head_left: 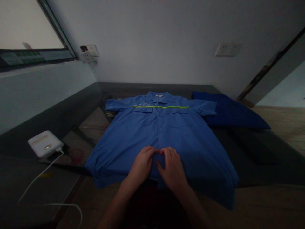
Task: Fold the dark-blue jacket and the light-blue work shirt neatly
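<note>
A blue short-sleeved button-up shirt (143, 130) lies face up, its collar at the far side and its lower hem hanging over the near edge. A yellow-green stripe crosses the chest above two flap pockets. My left hand (144, 160) is closed on the front placket, low on the shirt, fingertips pinching the cloth. Just beside it, my right hand (172, 162) has its fingers curled on the same placket, the thumb somewhat apart below. The fingertips of both hands nearly meet. Any button between them is hidden.
A dark glossy table (252, 152) carries the shirt. Dark blue folded cloth (228, 109) lies at the right, partly under a sleeve. At the left stands a white box-shaped device (45, 143) with a white cable (39, 175). A wall rises behind.
</note>
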The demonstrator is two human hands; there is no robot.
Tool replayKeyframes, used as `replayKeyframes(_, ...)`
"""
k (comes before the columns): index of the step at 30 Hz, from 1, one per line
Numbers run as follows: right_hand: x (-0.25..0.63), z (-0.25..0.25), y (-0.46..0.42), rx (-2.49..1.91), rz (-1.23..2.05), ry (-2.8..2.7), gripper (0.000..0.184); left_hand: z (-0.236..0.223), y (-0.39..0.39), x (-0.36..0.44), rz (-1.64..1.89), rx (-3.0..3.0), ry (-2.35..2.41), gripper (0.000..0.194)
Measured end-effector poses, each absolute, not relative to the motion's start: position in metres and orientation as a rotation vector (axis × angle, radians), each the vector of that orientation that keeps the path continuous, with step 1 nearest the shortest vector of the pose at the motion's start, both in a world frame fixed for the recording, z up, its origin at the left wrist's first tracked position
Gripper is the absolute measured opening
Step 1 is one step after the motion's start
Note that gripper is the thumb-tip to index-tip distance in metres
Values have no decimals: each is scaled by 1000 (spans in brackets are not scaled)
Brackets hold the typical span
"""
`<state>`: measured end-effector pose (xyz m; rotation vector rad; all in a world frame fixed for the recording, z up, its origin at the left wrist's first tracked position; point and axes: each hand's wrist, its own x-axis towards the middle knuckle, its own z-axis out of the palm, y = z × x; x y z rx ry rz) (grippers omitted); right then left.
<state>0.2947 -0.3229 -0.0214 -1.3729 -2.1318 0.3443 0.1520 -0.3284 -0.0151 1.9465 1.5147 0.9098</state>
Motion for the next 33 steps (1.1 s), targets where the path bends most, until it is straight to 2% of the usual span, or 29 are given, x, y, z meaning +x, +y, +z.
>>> replayKeyframes(6,301,-18,-323,-1379,443,-2114,22,-20,-331,155,969,1950,1617,17)
replayKeyframes(11,308,-21,-321,-1337,539,-1982,19,-23,-328,156,911,1964,1687,12)
replayKeyframes(15,312,-24,-323,-1288,588,-1911,18,-20,-331,162,911,1999,1562,20)
replayKeyframes(20,307,-27,-327,-1335,432,-1986,36,-18,-336,166,967,2010,1459,37)
replayKeyframes(26,307,-29,-325,-1415,367,-1942,44,-16,-335,165,958,2012,1498,33)
replayKeyframes(33,326,-20,-322,-1507,326,-1983,8,-18,-333,167,807,2048,1748,14)
